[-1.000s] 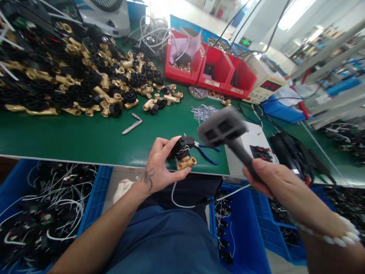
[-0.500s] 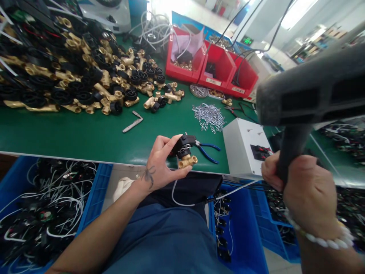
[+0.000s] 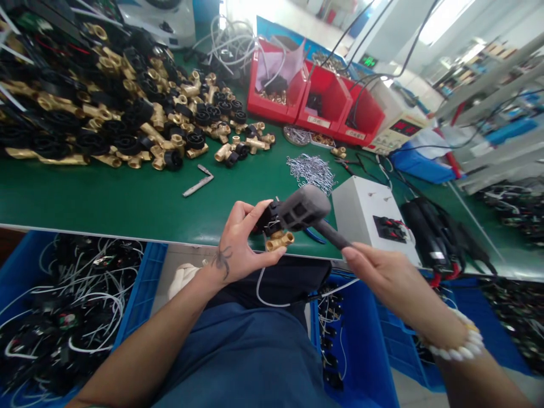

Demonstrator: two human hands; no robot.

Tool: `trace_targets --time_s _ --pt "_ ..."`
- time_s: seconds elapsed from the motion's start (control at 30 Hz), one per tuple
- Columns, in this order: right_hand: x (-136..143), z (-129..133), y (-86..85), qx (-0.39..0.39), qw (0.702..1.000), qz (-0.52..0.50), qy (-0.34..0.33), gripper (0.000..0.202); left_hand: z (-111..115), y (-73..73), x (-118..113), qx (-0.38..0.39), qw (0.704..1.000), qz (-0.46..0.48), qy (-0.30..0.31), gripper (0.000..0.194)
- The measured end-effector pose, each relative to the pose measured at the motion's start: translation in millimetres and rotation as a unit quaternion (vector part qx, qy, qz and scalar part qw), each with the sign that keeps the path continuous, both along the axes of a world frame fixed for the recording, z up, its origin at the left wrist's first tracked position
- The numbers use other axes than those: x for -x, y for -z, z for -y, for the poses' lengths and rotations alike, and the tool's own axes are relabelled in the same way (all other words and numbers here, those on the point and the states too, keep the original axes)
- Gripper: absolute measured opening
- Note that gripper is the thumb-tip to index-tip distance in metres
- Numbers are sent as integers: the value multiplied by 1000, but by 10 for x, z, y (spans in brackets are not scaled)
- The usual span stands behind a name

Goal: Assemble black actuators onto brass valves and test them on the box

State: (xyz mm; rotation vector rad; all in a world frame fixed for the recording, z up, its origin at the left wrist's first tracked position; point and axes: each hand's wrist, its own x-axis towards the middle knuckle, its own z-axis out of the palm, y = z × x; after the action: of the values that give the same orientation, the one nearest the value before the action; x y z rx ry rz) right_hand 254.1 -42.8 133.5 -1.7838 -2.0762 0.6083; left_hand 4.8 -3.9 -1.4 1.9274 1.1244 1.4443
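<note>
The brass fitting (image 3: 279,242) sits by the bench's (image 3: 242,187) front edge, the left hand (image 3: 244,243) gripping its black housing (image 3: 264,220); the right hand (image 3: 385,272) clasps a grey mallet (image 3: 306,205). A skewed blow could bruise the left fingers (image 3: 257,212). Beyond, the leftmost red bin (image 3: 272,111) holds brass pieces (image 3: 277,98); below the front edge, a blue crate (image 3: 147,280) holds white cables (image 3: 102,294).

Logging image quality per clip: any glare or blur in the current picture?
Head view: ceiling light glares at upper right; head view: hammer looks slightly soft, the brass fitting in the left hand clearer; head view: red display too blurred to read.
</note>
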Motion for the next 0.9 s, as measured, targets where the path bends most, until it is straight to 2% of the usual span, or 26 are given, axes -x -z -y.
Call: trace_targets --time_s 0.07,0.13,0.2,0.27,0.3,0.37,0.43,0.5,0.6,0.67,0.77,0.8,0.9 --pt "1 -18 -28 36 998 47 -14 74 -1 -2 0 -5 1000 3 -2 73" --pt "-26 0 -68 -25 999 9 27 71 -7 -4 -2 -8 1000 0 -2 73" --pt "-45 31 -74 -112 988 -79 77 65 -16 -8 -2 -8 1000 -9 -4 74" --pt "-31 37 -38 -152 974 -144 81 62 -23 -12 1 -6 1000 -17 -2 76" --pt "-15 27 -14 -129 980 -136 63 62 -25 -14 3 -5 1000 -17 -1 76" --pt "14 -7 12 -32 998 -50 2 67 -26 -16 7 1 1000 -18 2 76" --pt "18 -27 -8 24 998 40 -30 70 -24 -14 7 9 1000 -17 1 75" --pt "-6 -14 -53 -24 999 30 -3 68 -22 -10 3 9 1000 -15 -2 76" --pt "-36 23 -73 -130 985 -94 65 63 -18 -9 -2 -1 1000 -19 -3 77" --pt "-24 20 -40 -112 987 -100 52 64 -16 -17 -1 -3 1000 -22 1 77" --pt "-3 -14 -7 10 999 29 -26 67 -14 -30 2 -2 1000 -17 7 74" --pt "-8 -18 -14 22 997 59 -37 67 -14 -31 1 -3 1000 -14 9 73" --pt "-58 4 -55 -60 997 38 25 65 -22 -17 -3 -11 1000 -14 10 74"
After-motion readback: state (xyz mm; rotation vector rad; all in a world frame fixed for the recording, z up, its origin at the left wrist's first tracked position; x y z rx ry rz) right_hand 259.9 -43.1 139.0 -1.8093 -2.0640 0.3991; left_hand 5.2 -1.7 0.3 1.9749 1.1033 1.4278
